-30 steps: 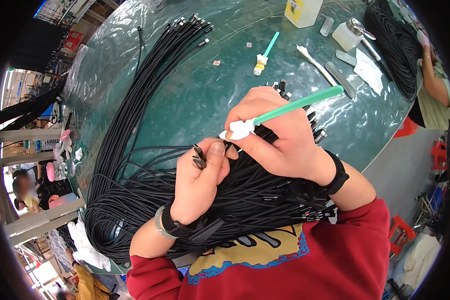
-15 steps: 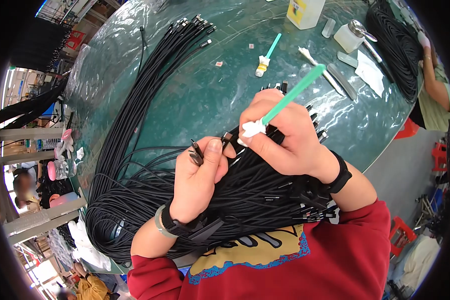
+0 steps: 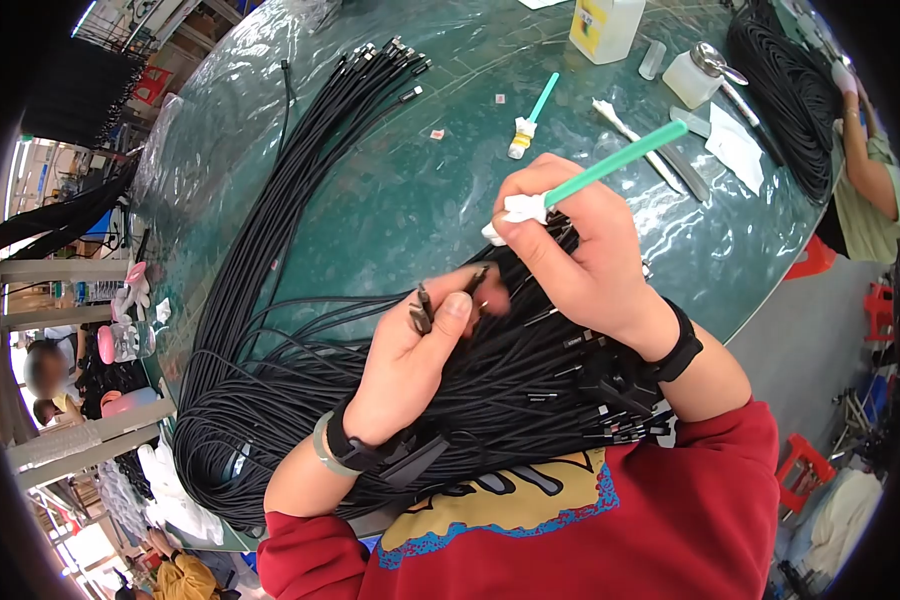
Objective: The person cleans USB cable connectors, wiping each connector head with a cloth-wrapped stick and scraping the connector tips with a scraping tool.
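My right hand [image 3: 590, 260] pinches a green stick [image 3: 625, 160] whose lower end is wrapped in white cloth [image 3: 520, 210], close to the fingertips. My left hand [image 3: 410, 345], fingers curled, grips a few black cable ends [image 3: 422, 312] with plugs poking out between thumb and fingers; its fingertips are blurred. A large bundle of black cables [image 3: 270, 400] lies under both hands, looped at the left. More plugs from the bundle show below my right hand, near the red sweatshirt. The two hands are apart from each other.
On the green table [image 3: 390, 210] are a second green stick with a wrapped end [image 3: 536, 115], a pump bottle [image 3: 692, 80], a white jug [image 3: 607, 28], white paper [image 3: 735, 150] and a coiled cable bundle [image 3: 785, 100]. A co-worker's arm [image 3: 865, 150] reaches in at the right edge.
My left hand has shifted slightly right, its fingertips now blurred. My right hand has moved up a little, away from the plugs, and the green stick leans further right.
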